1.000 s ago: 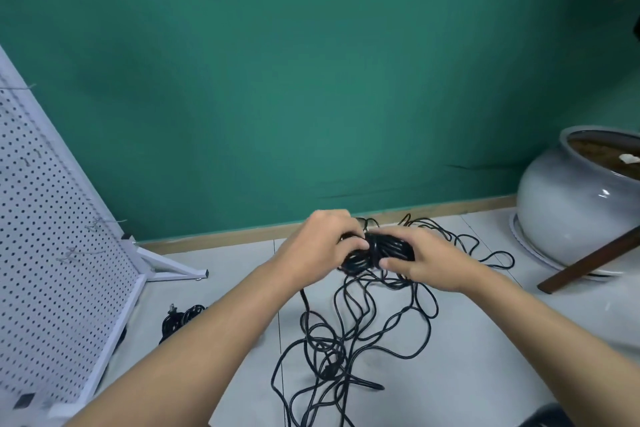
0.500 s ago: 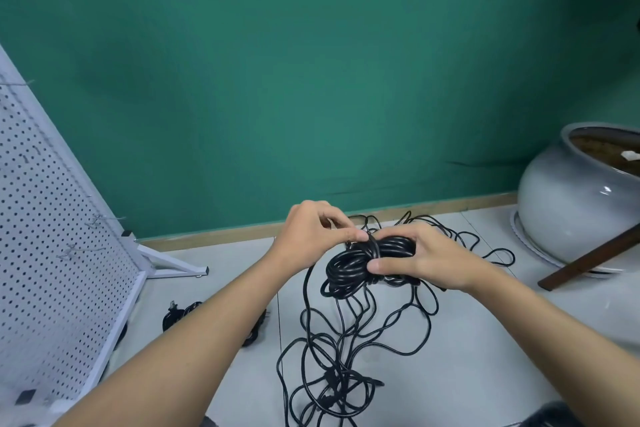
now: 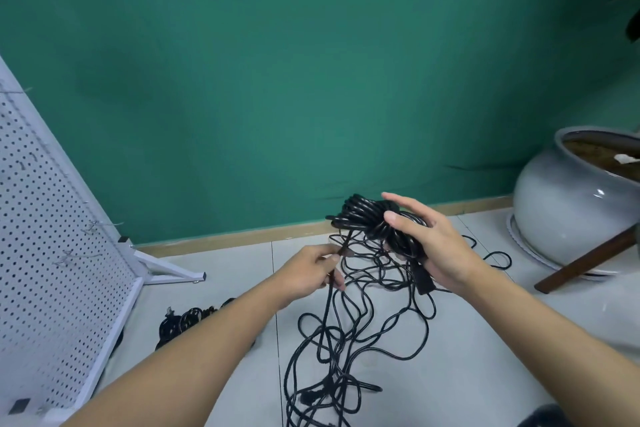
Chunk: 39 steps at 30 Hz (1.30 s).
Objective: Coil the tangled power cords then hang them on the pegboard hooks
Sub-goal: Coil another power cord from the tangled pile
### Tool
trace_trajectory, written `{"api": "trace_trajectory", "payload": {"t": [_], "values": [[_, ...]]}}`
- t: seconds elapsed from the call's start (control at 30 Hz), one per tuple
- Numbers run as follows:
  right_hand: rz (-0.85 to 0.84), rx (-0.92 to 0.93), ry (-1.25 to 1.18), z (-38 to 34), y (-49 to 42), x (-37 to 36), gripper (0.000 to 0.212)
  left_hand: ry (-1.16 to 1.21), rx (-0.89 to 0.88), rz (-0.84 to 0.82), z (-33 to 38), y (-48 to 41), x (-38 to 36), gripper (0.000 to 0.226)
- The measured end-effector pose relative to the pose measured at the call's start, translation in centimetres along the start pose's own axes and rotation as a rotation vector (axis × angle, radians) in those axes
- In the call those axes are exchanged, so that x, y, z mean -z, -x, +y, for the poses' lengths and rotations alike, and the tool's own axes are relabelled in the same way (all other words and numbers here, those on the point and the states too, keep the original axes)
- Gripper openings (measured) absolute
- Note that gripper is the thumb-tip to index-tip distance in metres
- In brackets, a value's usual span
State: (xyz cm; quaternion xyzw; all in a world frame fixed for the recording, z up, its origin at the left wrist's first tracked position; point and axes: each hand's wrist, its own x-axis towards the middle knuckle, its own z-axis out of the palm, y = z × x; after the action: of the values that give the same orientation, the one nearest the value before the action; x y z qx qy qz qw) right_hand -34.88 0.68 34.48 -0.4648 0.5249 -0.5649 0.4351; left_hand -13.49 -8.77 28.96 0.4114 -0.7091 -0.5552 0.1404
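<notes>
My right hand (image 3: 431, 246) holds a partly wound black cord coil (image 3: 367, 220) raised above the floor, thumb pressed on the loops and fingers wrapped behind them; a black plug (image 3: 424, 279) hangs below the palm. My left hand (image 3: 310, 274) pinches a loose strand of the same cord lower and to the left. A tangle of black cords (image 3: 346, 340) trails down to the grey floor between my arms. The white pegboard (image 3: 45, 239) leans at the left with several thin wire hooks (image 3: 100, 226), all bare.
A second black cord bundle (image 3: 187, 319) lies on the floor near the pegboard's foot (image 3: 173, 269), partly behind my left forearm. A big grey ceramic pot (image 3: 568, 204) stands at the right with a brown wooden stick (image 3: 585, 262) leaning against it. A green wall is behind.
My hands have come apart. The right hand lifted the coil up and to the right; the left hand let go of the coil, dropped lower left and now pinches a loose strand.
</notes>
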Motion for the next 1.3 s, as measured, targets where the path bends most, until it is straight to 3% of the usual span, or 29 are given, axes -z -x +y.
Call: {"api": "trace_trajectory", "payload": {"t": [0.07,0.2,0.4,0.47,0.63,0.87,0.97,1.03,1.17,1.3], "values": [[0.03,-0.023,-0.098,0.2,-0.3,-0.3,0.059,-0.142,-0.038,0.046,0.1,-0.4,-0.7,0.031],[-0.038,-0.105,-0.08,1.0,-0.5,0.2,0.077,-0.385,-0.063,0.071,0.6,-0.8,-1.5,0.033],[0.109,0.007,0.367,2.0,-0.8,0.7,0.068,-0.507,-0.096,-0.01,1.9,-0.1,-2.5,0.034],[0.114,0.064,0.426,2.5,-0.9,0.3,0.067,-0.532,-0.111,-0.029,2.3,0.1,-3.2,0.03],[0.082,0.243,0.861,3.8,-1.0,0.5,0.066,-0.606,-0.149,-0.01,3.4,0.2,-3.7,0.032],[-0.064,0.248,1.072,3.0,-1.6,1.0,0.07,-0.819,-0.384,0.305,5.6,1.0,-1.4,0.025],[-0.191,0.25,1.079,2.5,-1.5,0.8,0.07,-0.873,-0.511,0.341,5.7,1.2,-0.4,0.02],[-0.232,0.231,1.033,2.3,-1.1,0.7,0.07,-0.779,-0.57,0.362,5.5,1.1,0.2,0.021],[-0.132,0.187,0.842,1.8,-0.1,0.0,0.056,-0.499,-0.662,0.394,4.9,0.6,1.3,0.021],[-0.141,0.115,0.731,1.4,0.1,-0.2,0.045,-0.468,-0.632,0.419,4.5,0.3,1.3,0.03]]}}
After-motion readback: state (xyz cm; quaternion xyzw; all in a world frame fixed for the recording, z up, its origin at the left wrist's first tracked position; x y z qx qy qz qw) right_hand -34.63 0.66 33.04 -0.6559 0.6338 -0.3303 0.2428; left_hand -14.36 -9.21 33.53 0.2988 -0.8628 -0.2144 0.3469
